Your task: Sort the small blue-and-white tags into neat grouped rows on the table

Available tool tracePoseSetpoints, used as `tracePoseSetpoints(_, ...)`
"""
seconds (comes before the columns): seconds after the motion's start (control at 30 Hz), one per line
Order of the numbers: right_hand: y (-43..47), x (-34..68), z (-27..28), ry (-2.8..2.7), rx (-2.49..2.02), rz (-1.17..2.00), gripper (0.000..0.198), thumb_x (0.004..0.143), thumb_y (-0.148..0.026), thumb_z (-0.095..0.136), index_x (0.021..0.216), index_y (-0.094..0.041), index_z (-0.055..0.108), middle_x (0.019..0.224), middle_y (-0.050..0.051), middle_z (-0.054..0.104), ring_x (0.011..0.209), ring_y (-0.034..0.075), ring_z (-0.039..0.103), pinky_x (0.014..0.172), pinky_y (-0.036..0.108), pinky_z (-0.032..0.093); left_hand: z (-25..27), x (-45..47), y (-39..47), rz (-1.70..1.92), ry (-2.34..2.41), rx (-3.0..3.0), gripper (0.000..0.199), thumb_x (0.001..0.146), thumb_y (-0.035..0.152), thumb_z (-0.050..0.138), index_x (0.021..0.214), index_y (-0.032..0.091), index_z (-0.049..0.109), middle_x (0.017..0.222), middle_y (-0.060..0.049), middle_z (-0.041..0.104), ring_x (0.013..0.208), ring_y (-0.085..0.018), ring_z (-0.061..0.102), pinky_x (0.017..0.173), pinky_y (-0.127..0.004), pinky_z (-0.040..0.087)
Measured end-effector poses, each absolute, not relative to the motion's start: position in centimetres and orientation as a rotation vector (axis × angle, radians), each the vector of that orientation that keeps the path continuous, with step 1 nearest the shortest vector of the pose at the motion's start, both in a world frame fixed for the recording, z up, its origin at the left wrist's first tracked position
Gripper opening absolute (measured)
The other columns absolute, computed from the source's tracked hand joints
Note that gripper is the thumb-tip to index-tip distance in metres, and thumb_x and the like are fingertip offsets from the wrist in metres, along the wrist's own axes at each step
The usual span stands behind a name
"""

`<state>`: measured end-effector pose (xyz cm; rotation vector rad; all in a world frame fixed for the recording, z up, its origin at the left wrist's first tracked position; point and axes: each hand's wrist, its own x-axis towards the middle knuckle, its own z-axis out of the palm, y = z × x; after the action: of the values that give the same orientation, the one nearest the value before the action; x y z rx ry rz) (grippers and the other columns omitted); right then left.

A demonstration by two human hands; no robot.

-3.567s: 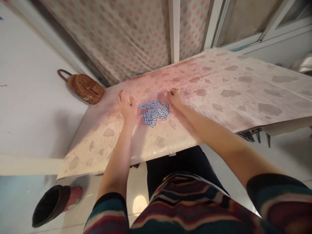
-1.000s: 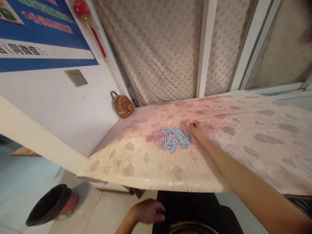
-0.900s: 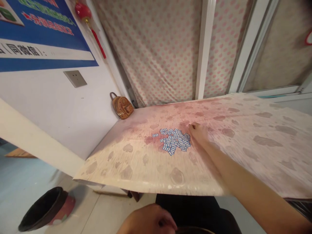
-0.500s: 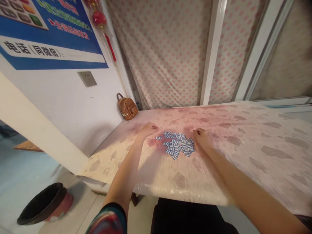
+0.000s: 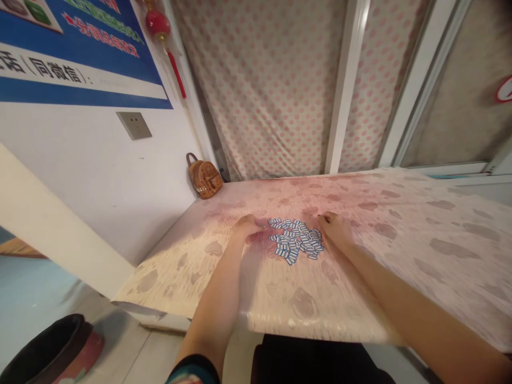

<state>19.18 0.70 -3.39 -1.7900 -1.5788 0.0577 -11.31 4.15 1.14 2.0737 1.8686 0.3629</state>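
A loose pile of small blue-and-white striped pieces (image 5: 294, 240) lies on the patterned tablecloth, some overlapping; their kind is too small to tell. Just left of the pile is my left hand (image 5: 247, 228), its thumb and fingertips brought together low over the cloth. Whatever is between those fingertips is hidden. My right hand (image 5: 335, 228) rests at the pile's right edge with curled fingers pressed together in a pinch. What it holds, if anything, cannot be made out.
A small brown backpack-shaped bag (image 5: 205, 178) stands at the table's back left corner by the wall. A black-lined bin (image 5: 52, 352) is on the floor at lower left. Behind the table (image 5: 400, 256) hangs a dotted curtain (image 5: 268, 90).
My left hand has come down and right, to where a separate striped piece lay; that piece no longer shows. My right hand stays beside the pile. The camera view has shifted slightly.
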Motion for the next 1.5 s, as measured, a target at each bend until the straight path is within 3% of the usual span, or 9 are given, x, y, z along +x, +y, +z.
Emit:
tracePoseSetpoints(0.23,1.9,18.9,-2.1,-1.483,-1.702,0.362,0.029,0.083,-0.032,0.05,0.057,-0.021,0.056,0.054,0.002,0.058,0.055,0.018,0.056,0.052,0.026,0.032,0.5,-10.0,4.4,0.698,1.58,1.993,0.013,0.068,0.025,0.075,0.07,0.017,0.065,0.063,0.001,0.061,0.062,-0.014,0.056,0.057,-0.023,0.037)
tracePoseSetpoints(0.4,2.8,16.6,0.0,-1.599,-1.341,0.656,0.023,0.078,-0.043,0.056,0.07,-0.021,0.06,0.062,0.0,0.061,0.057,0.016,0.056,0.054,0.026,0.039,0.5,-7.4,3.8,0.97,1.059,1.786,0.03,0.07,0.041,0.076,0.074,0.015,0.06,0.068,0.0,0.064,0.062,-0.013,0.057,0.059,-0.023,0.042)
tracePoseSetpoints(0.53,1.7,13.9,0.4,-1.682,-1.094,0.835,0.029,0.075,-0.049,0.06,0.081,-0.021,0.063,0.073,0.0,0.065,0.066,0.017,0.059,0.062,0.028,0.045,0.5,-5.9,3.1,0.993,0.992,1.804,0.042,0.065,0.052,0.079,0.073,0.015,0.06,0.062,0.002,0.058,0.057,-0.011,0.051,0.053,-0.021,0.037)
tracePoseSetpoints(0.7,0.1,13.2,0.3,-1.718,-1.022,0.737,0.024,0.08,-0.045,0.056,0.075,-0.021,0.058,0.068,-0.001,0.061,0.067,0.017,0.058,0.065,0.028,0.043,0.6,-5.2,2.4,0.99,0.968,1.842,0.041,0.068,0.05,0.079,0.074,0.014,0.061,0.06,0.004,0.055,0.054,-0.009,0.047,0.05,-0.02,0.034)
tracePoseSetpoints(0.8,0.0,14.0,0.1,-1.68,-1.064,0.685,0.022,0.082,-0.043,0.054,0.075,-0.022,0.056,0.066,-0.002,0.059,0.064,0.017,0.056,0.063,0.028,0.042,0.6,-5.1,2.5,1.002,0.973,1.85,0.032,0.077,0.044,0.073,0.076,0.013,0.064,0.066,0.001,0.061,0.059,-0.012,0.054,0.054,-0.021,0.04)
tracePoseSetpoints(0.9,0.3,15.0,-0.2,-1.58,-1.162,0.635,0.02,0.082,-0.041,0.051,0.076,-0.023,0.055,0.062,-0.002,0.057,0.061,0.017,0.056,0.062,0.028,0.042,0.3,-5.6,3.3,1.076,1.314,1.931,0.018,0.086,0.03,0.064,0.08,0.014,0.069,0.076,-0.003,0.069,0.071,-0.015,0.062,0.065,-0.023,0.045)
tracePoseSetpoints(1.07,1.1,16.6,-0.5,-1.428,-1.308,0.554,0.019,0.081,-0.041,0.052,0.076,-0.022,0.055,0.064,0.0,0.059,0.062,0.018,0.058,0.062,0.029,0.042,-1.0,-7.3,4.8,0.917,1.926,1.94,0.016,0.084,0.026,0.066,0.094,0.016,0.074,0.096,-0.01,0.075,0.087,-0.02,0.067,0.074,-0.026,0.046)
tracePoseSetpoints(1.23,1.2,17.1,-0.4,-1.404,-1.309,0.525,0.024,0.08,-0.045,0.052,0.077,-0.022,0.056,0.068,0.001,0.061,0.065,0.019,0.059,0.064,0.03,0.042,-1.8,-7.1,5.0,0.772,1.953,1.938,0.022,0.078,0.04,0.073,0.089,0.02,0.075,0.095,-0.008,0.076,0.087,-0.021,0.068,0.07,-0.025,0.045)
tracePoseSetpoints(1.5,0.9,17.0,-0.4,-1.432,-1.308,0.524,0.021,0.081,-0.043,0.052,0.076,-0.022,0.057,0.069,0.002,0.063,0.067,0.019,0.061,0.062,0.029,0.044,-2.5,-6.1,5.6,0.843,1.842,1.953,0.006,0.081,0.024,0.07,0.084,0.019,0.073,0.088,-0.005,0.075,0.081,-0.017,0.067,0.069,-0.023,0.045)
